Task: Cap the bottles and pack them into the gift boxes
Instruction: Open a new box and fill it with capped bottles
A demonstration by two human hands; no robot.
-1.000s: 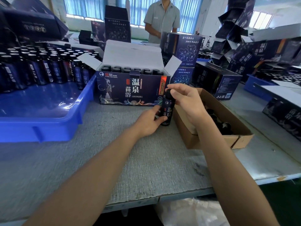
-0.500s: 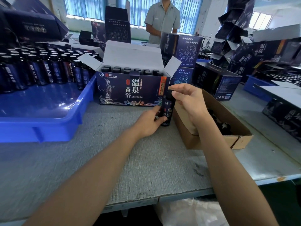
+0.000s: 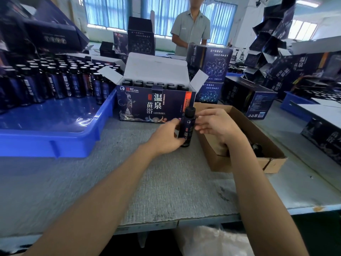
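Bottle [image 3: 186, 130] between the two hands [image 3: 166, 138] [image 3: 216, 126]

The left hand [image 3: 165, 139] covers the lower left side of the bottle [image 3: 187, 124], the right forearm [image 3: 245, 172] hides most of the contents of the cardboard box [image 3: 239, 115], the blue tray [image 3: 55, 145] is cut off at the left edge, and the small print on the gift box [image 3: 140, 108] is illegible.

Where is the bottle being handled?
Centre of the head view: the bottle stands upright on the table, gripped by the left hand, before the open gift box, left of the brown carton.
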